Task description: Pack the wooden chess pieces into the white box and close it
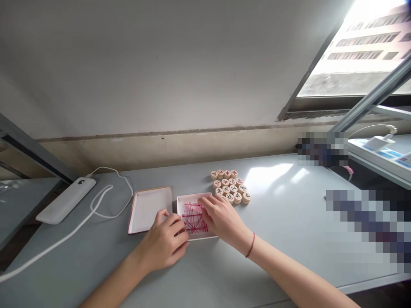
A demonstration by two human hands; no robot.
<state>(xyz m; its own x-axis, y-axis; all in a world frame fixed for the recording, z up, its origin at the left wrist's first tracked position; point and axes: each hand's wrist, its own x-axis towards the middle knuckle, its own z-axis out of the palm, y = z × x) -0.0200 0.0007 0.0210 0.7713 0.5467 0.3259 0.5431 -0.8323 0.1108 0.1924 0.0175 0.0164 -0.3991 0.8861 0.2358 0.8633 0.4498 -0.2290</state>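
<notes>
A shallow white box (183, 204) lies on the grey table (289, 214), and inside it is a folded clear sheet printed with red lines (194, 217). My left hand (165, 241) rests at the box's left front edge, fingers curled against the sheet. My right hand (221, 220) reaches in from the right, its fingers pressed on the sheet inside the box. A red string circles my right wrist (251, 245). Just left of the box lies its empty white lid (149, 208), open side up. Several round wooden chess pieces (230, 185) with red characters lie flat in rows beyond my right hand.
A white power bank (67, 199) with a looping white cable (105, 205) sits at the left. A wall runs behind the table. At the right are blurred patches, a window and another desk with a white charger (379, 141).
</notes>
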